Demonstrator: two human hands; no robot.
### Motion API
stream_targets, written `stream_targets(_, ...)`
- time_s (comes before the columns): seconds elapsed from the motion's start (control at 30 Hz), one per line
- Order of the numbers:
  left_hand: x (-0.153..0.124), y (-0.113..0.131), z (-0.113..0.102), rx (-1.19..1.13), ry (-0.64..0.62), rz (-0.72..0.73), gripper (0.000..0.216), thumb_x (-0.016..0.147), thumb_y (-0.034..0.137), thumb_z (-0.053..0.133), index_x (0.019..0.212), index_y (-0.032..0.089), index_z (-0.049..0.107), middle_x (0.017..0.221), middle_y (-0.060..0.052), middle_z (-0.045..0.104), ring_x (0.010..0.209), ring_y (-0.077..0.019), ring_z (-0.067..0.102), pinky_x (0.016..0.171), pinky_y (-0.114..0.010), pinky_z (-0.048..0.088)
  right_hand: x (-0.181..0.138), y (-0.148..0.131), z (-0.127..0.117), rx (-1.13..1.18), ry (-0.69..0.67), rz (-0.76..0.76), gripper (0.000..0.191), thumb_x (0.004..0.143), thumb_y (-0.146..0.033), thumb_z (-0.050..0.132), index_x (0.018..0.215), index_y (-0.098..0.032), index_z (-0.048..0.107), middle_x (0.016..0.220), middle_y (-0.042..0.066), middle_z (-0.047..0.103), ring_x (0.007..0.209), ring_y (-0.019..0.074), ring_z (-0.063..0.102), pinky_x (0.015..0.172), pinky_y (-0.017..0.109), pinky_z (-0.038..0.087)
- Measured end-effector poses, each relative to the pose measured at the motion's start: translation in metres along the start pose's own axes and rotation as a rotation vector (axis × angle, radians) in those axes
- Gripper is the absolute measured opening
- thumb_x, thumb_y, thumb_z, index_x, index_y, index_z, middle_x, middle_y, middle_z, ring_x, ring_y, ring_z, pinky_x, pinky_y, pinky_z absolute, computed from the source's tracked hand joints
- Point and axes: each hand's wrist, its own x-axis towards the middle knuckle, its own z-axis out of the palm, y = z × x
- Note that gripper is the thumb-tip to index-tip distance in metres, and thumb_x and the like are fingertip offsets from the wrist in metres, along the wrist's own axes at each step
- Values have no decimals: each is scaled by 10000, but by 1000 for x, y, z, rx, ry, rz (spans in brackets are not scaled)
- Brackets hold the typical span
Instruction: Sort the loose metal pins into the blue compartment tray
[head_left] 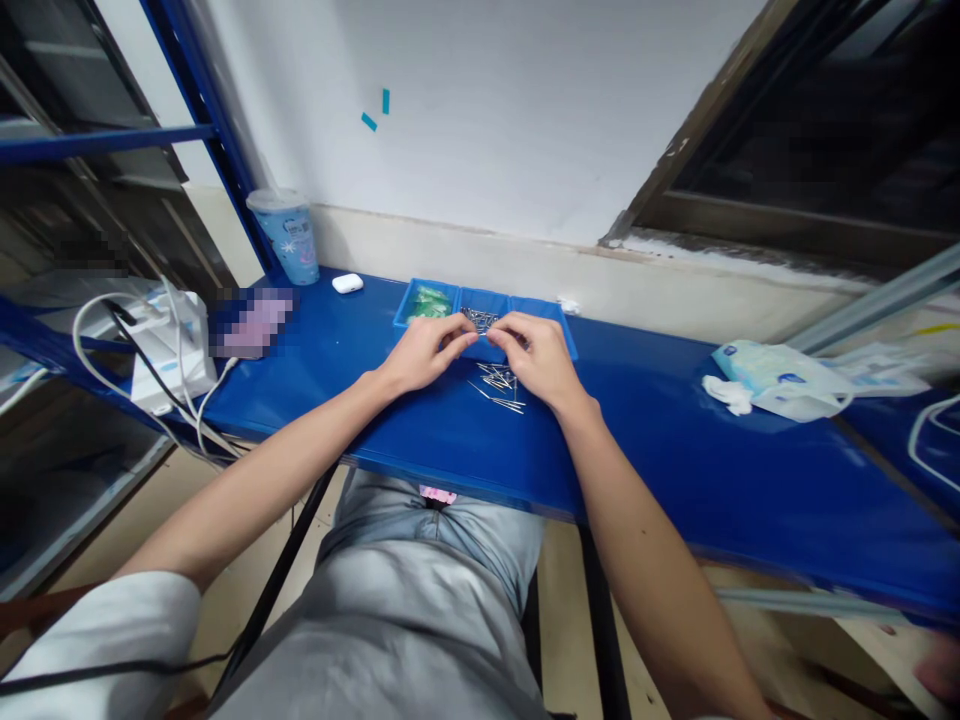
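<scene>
My left hand (pixel 421 352) and my right hand (pixel 538 358) rest side by side on the blue shelf (pixel 675 450), fingertips almost meeting at the front edge of a blue divided tray (pixel 559 318). Both hands have fingers curled into a pinch; what they pinch is too small to make out. A loose pile of thin metal pins (pixel 501 385) lies on the shelf between and just below the hands. More pins (pixel 480 318) fill the tray's middle compartment, and green pieces (pixel 429 303) fill its left one.
A lidded plastic cup (pixel 289 235) and a white earbud case (pixel 347 283) stand at the back left. White power adapters with cables (pixel 169 345) sit at the left end. A tissue pack and crumpled wrappers (pixel 780 380) lie at the right.
</scene>
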Motion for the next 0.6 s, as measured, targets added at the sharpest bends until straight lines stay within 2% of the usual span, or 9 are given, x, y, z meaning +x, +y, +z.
stream_targets(0.1,0,0,-1,3,7,0,322,1067,455,510,991,187,670,700,3,657,638,-158,591,686,-282,424,1,0,-2,37,40,3,183,964,-303,642,851,-214,756,908,61,791,746,205,651,713,349,466)
stream_targets(0.23,0,0,-1,22,1,-1,290,1065,426,514,987,189,663,698,7,658,634,-156,592,692,-285,422,0,1,-2,24,70,5,155,958,-303,668,870,-230,772,916,54,796,756,211,662,718,358,486)
stream_targets(0.43,0,-3,-2,19,-32,-4,298,1076,430,499,992,190,654,692,10,663,627,-155,600,690,-284,424,-4,3,1,-81,53,-86,207,1026,-297,583,913,-224,740,943,74,767,841,227,672,800,368,485)
stream_targets(0.6,0,-3,-1,19,-4,16,292,1078,416,496,984,187,651,685,13,662,622,-152,598,692,-280,424,-6,3,4,-135,64,-102,241,1048,-307,551,885,-216,704,905,71,742,828,226,663,780,356,463)
